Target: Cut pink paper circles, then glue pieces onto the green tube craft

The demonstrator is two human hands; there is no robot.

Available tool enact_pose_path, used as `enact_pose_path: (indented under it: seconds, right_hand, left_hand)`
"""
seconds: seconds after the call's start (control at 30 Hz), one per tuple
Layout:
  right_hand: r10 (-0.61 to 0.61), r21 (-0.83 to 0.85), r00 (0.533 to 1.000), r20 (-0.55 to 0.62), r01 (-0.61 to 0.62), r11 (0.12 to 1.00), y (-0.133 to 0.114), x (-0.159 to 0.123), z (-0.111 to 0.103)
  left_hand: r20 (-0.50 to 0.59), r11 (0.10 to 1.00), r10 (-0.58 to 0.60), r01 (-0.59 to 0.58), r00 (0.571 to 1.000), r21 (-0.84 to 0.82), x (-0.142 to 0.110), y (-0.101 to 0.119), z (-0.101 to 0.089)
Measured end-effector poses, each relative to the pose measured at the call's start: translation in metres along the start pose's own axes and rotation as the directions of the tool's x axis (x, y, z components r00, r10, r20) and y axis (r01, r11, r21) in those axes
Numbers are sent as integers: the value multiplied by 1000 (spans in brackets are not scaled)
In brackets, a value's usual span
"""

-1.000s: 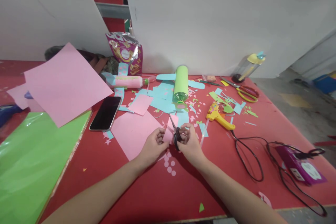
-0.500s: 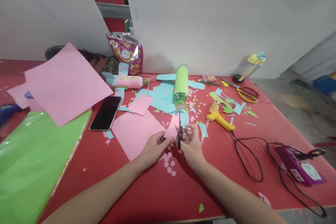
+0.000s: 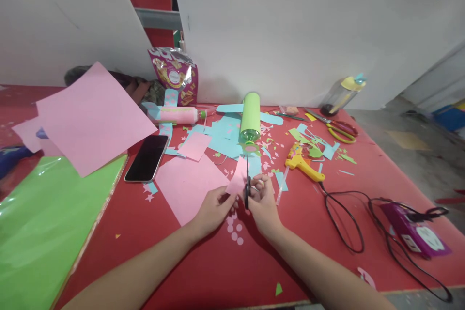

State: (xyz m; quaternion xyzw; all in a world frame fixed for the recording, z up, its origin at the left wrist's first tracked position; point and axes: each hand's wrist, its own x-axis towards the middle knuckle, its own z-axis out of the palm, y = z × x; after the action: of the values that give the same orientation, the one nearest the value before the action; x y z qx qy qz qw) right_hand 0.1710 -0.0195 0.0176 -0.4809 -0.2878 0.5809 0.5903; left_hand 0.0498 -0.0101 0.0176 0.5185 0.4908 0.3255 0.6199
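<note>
Between the thumb and fingers of my left hand is a small piece of pink paper, tilted up off the table. My right hand grips a pair of scissors by dark handles, blades pointing away from me along the paper's right edge. Whether the blades are apart is too small to tell. Under and left of my left hand lies a larger pink sheet, and several pink paper circles rest just below the hands. Straight ahead lies a green paper-covered bottle with blue paper wings.
A yellow glue gun with a black cord lies to the right, near a purple power strip. Larger scissors and a clear bottle are further back. At left are a phone and a green sheet.
The scissors have swung from pointing up-left across the pink paper to pointing straight ahead at its right edge. My left hand has turned the paper slightly; both hands stay in nearly the same place.
</note>
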Motion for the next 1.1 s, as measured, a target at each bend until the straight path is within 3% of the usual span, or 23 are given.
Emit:
enact_pose_path:
  seconds: [0.23,0.5,0.7,1.1]
  right_hand:
    - [16,-15,998,67,-15,1000,4,1,-4]
    - [55,-49,936,349,-40,998,1,-2,-8]
    - [103,-127,890,443,-52,991,-8,-3,-12]
    - [140,-113,903,406,-102,988,-16,-1,-11]
  left_hand:
    - [-153,984,-24,-4,988,-181,7,-2,-5]
    - [-295,979,71,-123,953,-161,13,21,-18]
    - [-258,986,103,-133,961,-101,22,39,-16]
    - [-154,987,143,-129,978,93,25,38,-5]
